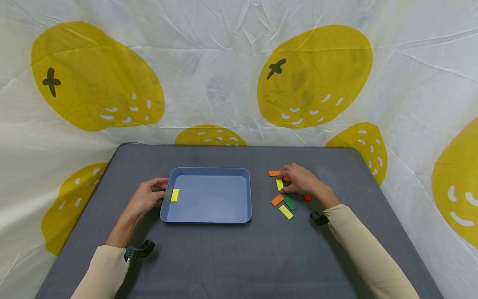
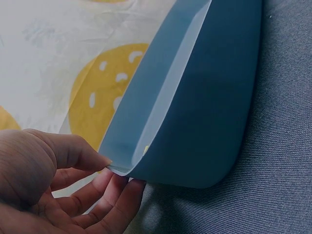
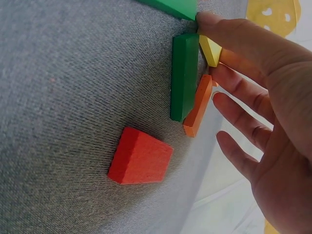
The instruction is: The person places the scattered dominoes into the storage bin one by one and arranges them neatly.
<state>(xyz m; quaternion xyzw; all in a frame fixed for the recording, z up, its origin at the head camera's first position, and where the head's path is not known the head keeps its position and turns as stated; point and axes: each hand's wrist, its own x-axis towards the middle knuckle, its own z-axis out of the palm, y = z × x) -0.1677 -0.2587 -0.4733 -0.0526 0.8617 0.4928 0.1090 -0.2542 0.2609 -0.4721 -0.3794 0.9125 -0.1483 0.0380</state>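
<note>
Pinching tray (image 1: pixel 213 199) with left hand (image 1: pixel 145 197), yellow block (image 1: pixel 279 185) with right hand (image 1: pixel 301 181).
Kinda crowded right of tray, might bump green block (image 3: pixel 183 80) if sloppy.

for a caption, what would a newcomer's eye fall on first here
The big yellow shapes on the white cloth behind the table likely catch the eye first. Next comes the blue tray, its left rim gripped by the left hand, one yellow block inside. Right of it, the right hand pinches another yellow block among orange, green and red blocks.
</note>
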